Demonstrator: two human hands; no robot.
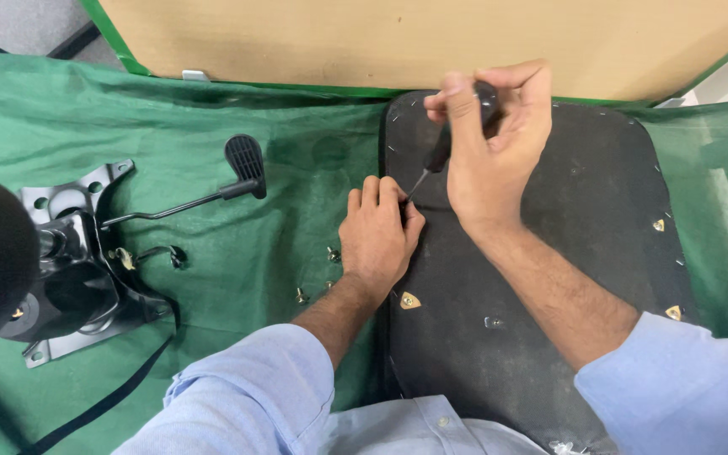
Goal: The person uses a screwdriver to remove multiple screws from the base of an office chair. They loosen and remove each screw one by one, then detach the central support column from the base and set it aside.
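Black fabric covers the upturned seat base (549,253), which lies on a green cloth (212,109) over the table, right of centre. The right hand (490,143) is closed round the dark handle of a screwdriver (440,156), fingers curled tight, with the thin shaft slanting down and left to the seat's left edge. The left hand (377,236) rests there with fingers pressed together, steadying whatever sits at the tip; the fastener itself is hidden under those fingers. Judging by this, a screw is being driven or loosened at that edge, and the next move calls for keeping the tip seated and square while turning.

Loose screws (330,253) lie on the cloth just left of the left hand. Further left sits the black metal chair mechanism (77,270), its lever with a ribbed paddle (246,164) pointing right. A tan board (381,42) stands at the far side.
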